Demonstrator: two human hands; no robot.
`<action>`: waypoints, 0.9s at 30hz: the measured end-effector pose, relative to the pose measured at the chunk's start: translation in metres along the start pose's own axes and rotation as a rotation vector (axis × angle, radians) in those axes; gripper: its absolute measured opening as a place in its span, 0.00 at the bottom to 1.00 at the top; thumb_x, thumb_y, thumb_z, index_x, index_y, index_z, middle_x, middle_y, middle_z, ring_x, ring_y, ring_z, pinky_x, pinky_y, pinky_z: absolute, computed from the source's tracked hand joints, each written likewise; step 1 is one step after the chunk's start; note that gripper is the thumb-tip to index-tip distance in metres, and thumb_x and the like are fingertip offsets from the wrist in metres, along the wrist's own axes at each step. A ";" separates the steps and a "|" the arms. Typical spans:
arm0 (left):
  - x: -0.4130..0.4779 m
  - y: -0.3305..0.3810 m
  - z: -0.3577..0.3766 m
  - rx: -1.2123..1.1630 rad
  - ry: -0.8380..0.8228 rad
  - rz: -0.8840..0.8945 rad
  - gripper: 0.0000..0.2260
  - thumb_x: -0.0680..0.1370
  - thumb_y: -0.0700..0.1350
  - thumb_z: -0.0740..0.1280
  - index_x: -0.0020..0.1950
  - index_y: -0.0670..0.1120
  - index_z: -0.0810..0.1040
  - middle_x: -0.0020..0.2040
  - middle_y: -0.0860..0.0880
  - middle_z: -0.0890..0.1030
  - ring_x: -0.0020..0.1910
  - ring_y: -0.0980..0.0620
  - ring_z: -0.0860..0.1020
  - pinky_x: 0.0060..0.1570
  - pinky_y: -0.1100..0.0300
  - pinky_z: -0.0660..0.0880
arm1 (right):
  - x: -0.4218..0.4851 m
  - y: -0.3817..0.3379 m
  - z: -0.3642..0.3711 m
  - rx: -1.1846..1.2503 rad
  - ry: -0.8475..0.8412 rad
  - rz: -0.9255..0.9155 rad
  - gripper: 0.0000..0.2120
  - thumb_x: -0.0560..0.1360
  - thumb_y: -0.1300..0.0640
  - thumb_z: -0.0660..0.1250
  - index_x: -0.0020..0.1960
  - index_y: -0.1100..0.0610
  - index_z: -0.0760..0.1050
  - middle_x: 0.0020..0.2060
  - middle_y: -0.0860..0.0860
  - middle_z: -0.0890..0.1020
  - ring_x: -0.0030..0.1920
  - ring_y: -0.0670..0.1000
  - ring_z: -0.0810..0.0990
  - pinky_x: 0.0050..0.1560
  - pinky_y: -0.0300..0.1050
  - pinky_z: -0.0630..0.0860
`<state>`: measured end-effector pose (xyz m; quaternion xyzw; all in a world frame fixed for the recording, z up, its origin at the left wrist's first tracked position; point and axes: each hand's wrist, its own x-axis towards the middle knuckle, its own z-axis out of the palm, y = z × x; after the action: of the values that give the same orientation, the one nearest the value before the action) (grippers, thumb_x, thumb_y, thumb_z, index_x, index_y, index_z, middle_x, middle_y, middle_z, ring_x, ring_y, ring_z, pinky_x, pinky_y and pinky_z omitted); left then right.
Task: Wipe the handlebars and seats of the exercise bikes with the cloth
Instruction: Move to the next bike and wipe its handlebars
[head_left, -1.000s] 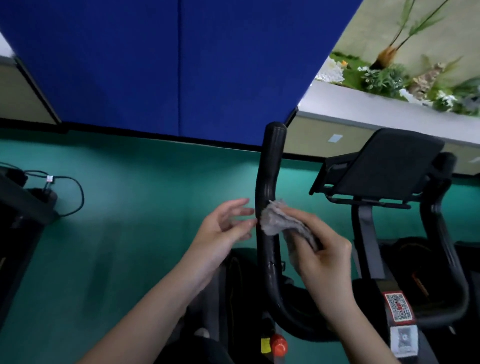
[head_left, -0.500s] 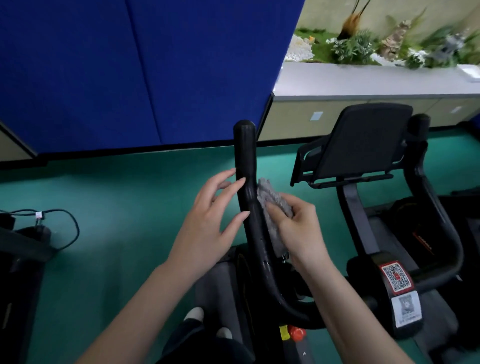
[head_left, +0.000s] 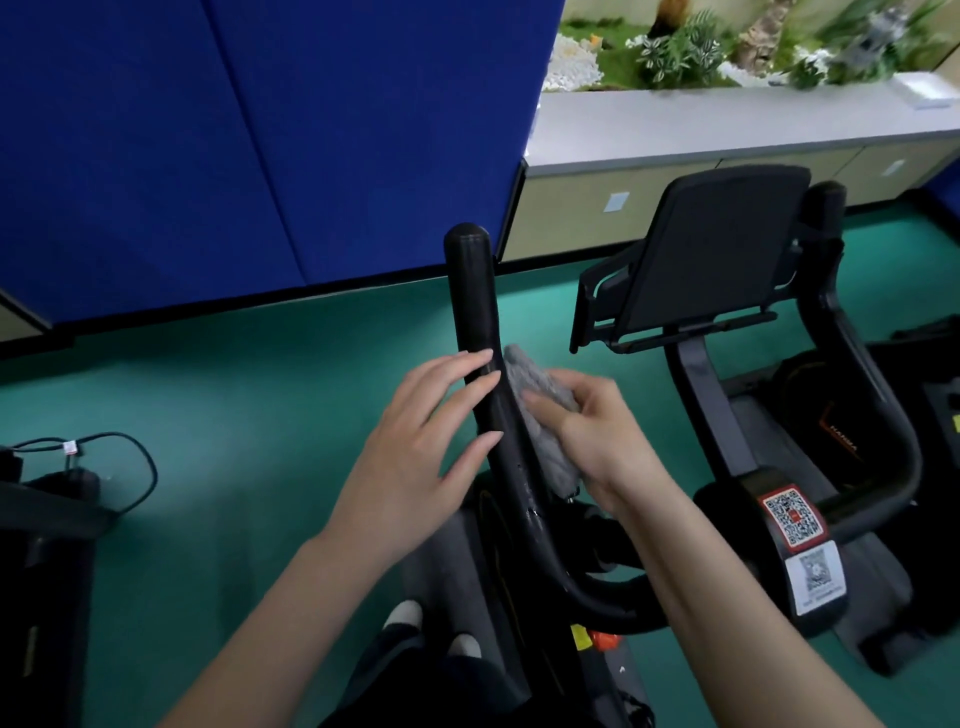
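Two hands at handlebar (head_left: 475, 312): my right hand (head_left: 597, 431) grasps cloth (head_left: 527, 370) against it, left hand (head_left: 410, 457) touching, fingers straight. Risk: bunched cloth slips, misses far tip.

I count 2 hands: left hand (head_left: 415, 447), right hand (head_left: 602, 436). 1 cloth (head_left: 537, 395). 2 handlebar arms: left bar (head_left: 472, 296), right bar (head_left: 883, 426). 1 console panel (head_left: 717, 249). 2 QR stickers: upper sticker (head_left: 792, 517), lower sticker (head_left: 815, 577). 1 cable (head_left: 143, 457), left.
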<state>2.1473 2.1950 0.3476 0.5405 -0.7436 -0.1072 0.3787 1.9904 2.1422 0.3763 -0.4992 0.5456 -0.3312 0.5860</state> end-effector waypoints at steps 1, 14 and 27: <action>0.000 -0.001 0.000 -0.010 -0.003 -0.003 0.18 0.79 0.48 0.63 0.66 0.41 0.73 0.69 0.49 0.70 0.68 0.51 0.67 0.67 0.53 0.66 | -0.010 0.004 -0.007 -0.006 -0.022 0.031 0.07 0.77 0.68 0.64 0.43 0.63 0.79 0.34 0.56 0.81 0.36 0.53 0.78 0.38 0.45 0.73; 0.004 -0.004 -0.003 -0.051 0.018 0.005 0.16 0.77 0.45 0.65 0.63 0.40 0.76 0.65 0.47 0.73 0.64 0.50 0.69 0.67 0.67 0.58 | -0.073 0.015 -0.008 -0.503 0.103 -0.488 0.14 0.71 0.70 0.67 0.52 0.57 0.82 0.49 0.50 0.79 0.53 0.44 0.78 0.56 0.32 0.70; 0.004 -0.005 -0.002 -0.098 0.043 -0.005 0.15 0.76 0.45 0.68 0.62 0.41 0.77 0.65 0.48 0.73 0.64 0.50 0.69 0.68 0.62 0.61 | -0.077 0.005 -0.011 -0.489 -0.032 -0.433 0.14 0.70 0.73 0.68 0.49 0.58 0.81 0.47 0.47 0.79 0.52 0.39 0.77 0.55 0.31 0.70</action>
<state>2.1513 2.1899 0.3477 0.5253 -0.7277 -0.1328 0.4205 1.9645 2.2128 0.3964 -0.7348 0.4806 -0.2995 0.3735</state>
